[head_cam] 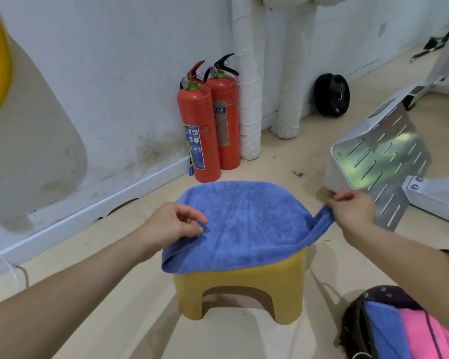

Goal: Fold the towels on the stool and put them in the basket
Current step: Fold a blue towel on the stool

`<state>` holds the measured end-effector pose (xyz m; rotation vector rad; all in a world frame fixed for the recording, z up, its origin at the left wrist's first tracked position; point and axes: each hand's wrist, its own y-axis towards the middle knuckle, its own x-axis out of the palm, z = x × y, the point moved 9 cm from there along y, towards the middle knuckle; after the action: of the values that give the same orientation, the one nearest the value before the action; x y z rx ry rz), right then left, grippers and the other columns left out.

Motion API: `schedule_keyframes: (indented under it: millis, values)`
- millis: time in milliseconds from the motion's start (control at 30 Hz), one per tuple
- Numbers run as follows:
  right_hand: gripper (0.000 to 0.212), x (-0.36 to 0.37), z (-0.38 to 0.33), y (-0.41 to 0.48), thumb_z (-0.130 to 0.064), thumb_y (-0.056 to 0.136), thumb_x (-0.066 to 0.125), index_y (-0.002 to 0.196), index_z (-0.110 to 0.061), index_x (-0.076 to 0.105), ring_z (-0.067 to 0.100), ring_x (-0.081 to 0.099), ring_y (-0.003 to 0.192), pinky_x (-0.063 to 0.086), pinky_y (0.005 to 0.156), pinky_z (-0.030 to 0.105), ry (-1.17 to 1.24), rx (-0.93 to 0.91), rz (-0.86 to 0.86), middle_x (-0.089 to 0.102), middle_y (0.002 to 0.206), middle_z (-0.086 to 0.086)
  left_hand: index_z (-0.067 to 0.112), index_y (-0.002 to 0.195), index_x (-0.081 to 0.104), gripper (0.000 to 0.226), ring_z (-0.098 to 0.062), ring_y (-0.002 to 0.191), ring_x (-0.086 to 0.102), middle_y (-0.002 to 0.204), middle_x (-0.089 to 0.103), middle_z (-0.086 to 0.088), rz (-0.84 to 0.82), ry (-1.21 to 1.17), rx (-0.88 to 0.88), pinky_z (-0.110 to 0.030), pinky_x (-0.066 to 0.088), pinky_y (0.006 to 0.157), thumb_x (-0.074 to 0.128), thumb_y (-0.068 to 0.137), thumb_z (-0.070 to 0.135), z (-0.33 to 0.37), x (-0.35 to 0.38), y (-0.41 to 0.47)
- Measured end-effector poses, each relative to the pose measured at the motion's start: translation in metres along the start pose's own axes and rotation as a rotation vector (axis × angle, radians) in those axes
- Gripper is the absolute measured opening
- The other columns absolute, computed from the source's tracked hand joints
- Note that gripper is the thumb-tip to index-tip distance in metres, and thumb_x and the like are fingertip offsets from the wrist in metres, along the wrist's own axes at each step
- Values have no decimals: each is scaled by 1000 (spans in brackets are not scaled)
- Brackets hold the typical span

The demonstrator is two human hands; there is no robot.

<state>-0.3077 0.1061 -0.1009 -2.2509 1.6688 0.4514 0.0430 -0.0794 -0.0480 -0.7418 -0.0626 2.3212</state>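
A blue towel [244,224] lay spread over a yellow stool [244,288] at the centre of the frame. The left hand [171,224] pinched its left edge in a narrow grip; the right hand [353,208] pinched its right corner, held raised. At lower right, a dark basket [354,322] held folded towels [389,330], blue and pink.

I see a plain blue towel [244,224] over a mustard-yellow stool [244,283]; the basket [379,294] is dark brown with small pale flower prints; in it I make out a second blue towel [384,330] and a pink towel [425,335]; the near fire extinguisher [198,141] is red with a green collar and blue label; the far fire extinguisher [226,120] is red too; the floor [140,320] is beige; the wall [114,73] is off-white with grey-brown stains.
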Motion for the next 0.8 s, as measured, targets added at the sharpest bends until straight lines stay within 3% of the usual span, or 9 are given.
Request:
schedule_keyframes:
  millis: [67,133,267,367,467,533,633,800]
  values:
    - [25,-1,-32,4,5,74,66,88,-14,56,26,58,74,48,65,31,230,-3,-28,55,75,2,17,86,76,36,-7,65,57,63,62,7,-91,122,-5,-10,46,60,59,75,-12,-1,5,1]
    - [35,13,-68,-2,8,78,65,106,-12,56,24,60,80,52,71,32,453,29,-209,59,82,2,24,85,76,51,-3,70,62,64,66,13,-149,260,19,-12,49,67,48,71,-16,0,7,3]
    - [33,38,-133,-49,11,84,50,107,-7,66,20,64,86,52,77,28,592,61,-693,69,94,11,27,75,76,26,3,66,61,64,68,20,-19,455,143,-7,43,61,65,77,4,21,-4,4]
    - [44,44,-157,-79,15,82,40,111,-6,67,21,66,91,53,81,28,620,56,-891,71,99,14,26,68,73,19,1,62,58,71,70,4,148,335,218,-10,41,61,74,77,9,48,-27,3]
    - [42,52,-166,-100,17,80,40,107,-3,64,21,64,84,52,74,27,612,61,-927,67,93,14,25,69,70,13,1,73,57,80,66,5,309,182,378,-8,38,69,76,74,15,88,-54,-6]
    - [34,60,-171,-119,15,81,44,107,4,62,25,60,80,50,68,27,558,20,-943,64,90,17,18,73,69,5,0,73,60,76,68,10,253,-12,449,-9,42,73,72,75,14,113,-53,-16]
    - [29,72,-178,-146,8,84,55,112,17,55,31,56,86,47,72,33,545,-45,-975,61,95,27,8,76,68,11,-5,68,64,71,71,5,129,-209,482,-14,49,70,71,79,-2,138,-33,-25]
    - [23,68,-189,-165,1,86,62,107,1,69,26,70,89,57,75,26,598,-149,-983,73,100,20,11,80,75,9,-12,78,71,81,76,-3,233,-260,470,-24,56,79,74,77,3,142,-26,-25]
